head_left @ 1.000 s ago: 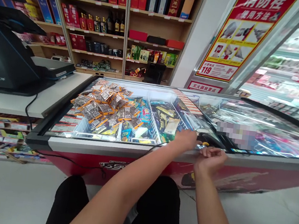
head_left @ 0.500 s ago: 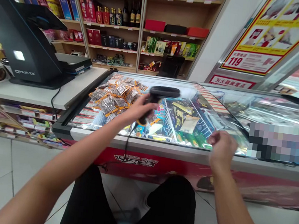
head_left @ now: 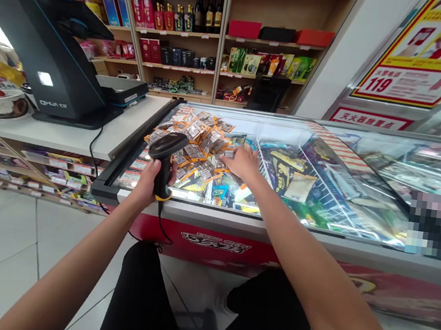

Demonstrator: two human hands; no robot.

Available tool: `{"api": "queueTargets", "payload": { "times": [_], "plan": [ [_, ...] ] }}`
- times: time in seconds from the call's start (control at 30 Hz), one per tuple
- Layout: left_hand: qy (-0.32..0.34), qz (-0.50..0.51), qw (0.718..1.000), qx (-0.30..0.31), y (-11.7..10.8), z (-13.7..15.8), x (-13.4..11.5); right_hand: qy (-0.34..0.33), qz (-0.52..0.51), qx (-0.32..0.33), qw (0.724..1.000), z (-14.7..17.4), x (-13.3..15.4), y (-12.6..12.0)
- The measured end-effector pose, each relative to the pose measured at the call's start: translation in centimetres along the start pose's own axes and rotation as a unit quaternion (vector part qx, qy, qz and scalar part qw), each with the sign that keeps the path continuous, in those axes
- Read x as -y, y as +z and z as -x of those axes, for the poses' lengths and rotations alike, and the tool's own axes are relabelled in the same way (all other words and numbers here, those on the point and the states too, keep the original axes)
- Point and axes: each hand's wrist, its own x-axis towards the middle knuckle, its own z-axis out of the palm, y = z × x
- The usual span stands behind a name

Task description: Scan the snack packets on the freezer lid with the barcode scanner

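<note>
My left hand (head_left: pixel 146 183) is wrapped round the handle of a black barcode scanner (head_left: pixel 166 150), upright over the near left part of the glass-topped freezer (head_left: pixel 206 212). From the handle's yellow-edged base a black cable (head_left: pixel 161 222) hangs down the freezer's front. My right hand (head_left: pixel 245 164) is at the right edge of a heap of small orange-and-clear packets (head_left: pixel 198 135) lying on the glass. Its thumb and fingers are apart and touch or nearly touch the packets. Nothing shows in its grasp, though the fingertips are partly hidden.
On the left a counter (head_left: pixel 97 141) carries a dark checkout machine (head_left: pixel 70 69) and a white bowl (head_left: pixel 3 104). Under the glass, wire baskets (head_left: pixel 313 169) hold bagged goods. Shelves (head_left: pixel 180 35) with boxes and bottles stand behind. A blurred patch (head_left: pixel 438 226) covers something at right.
My left hand has brought the scanner left and toward me. My right hand has moved left and forward from the freezer's near edge to the packets, its fingers spreading from a curl.
</note>
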Motion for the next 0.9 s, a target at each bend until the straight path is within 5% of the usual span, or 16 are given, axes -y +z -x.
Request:
{"api": "queueTargets", "payload": {
  "times": [0.13, 0.2, 0.3, 0.43, 0.63, 0.9],
  "plan": [
    [0.006, -0.067, 0.996, 0.056, -0.6, 0.2, 0.6, 0.1, -0.129, 0.007, 0.987, -1.2, -0.4, -1.3],
    [-0.001, -0.076, 0.995, 0.069, -0.9, 0.3, 0.6, 0.109, -0.218, -0.042, 0.969, -1.4, -0.9, -2.2],
    [-0.006, -0.068, 0.995, 0.066, -0.9, 0.4, 0.6, 0.072, -0.333, -0.093, 0.936, -1.3, -0.8, -3.2],
    [-0.016, -0.066, 0.994, 0.083, -1.0, 0.5, 0.7, -0.011, -0.433, -0.063, 0.899, -0.5, 1.7, -2.9],
    [-0.032, -0.073, 0.987, 0.137, -0.9, 0.4, 0.7, -0.04, -0.467, -0.032, 0.883, 1.4, 5.1, -0.7],
    [-0.08, -0.088, 0.98, 0.158, -0.9, 0.0, 0.6, -0.021, -0.469, -0.047, 0.882, 1.3, 4.6, -0.7]
  ]
}}
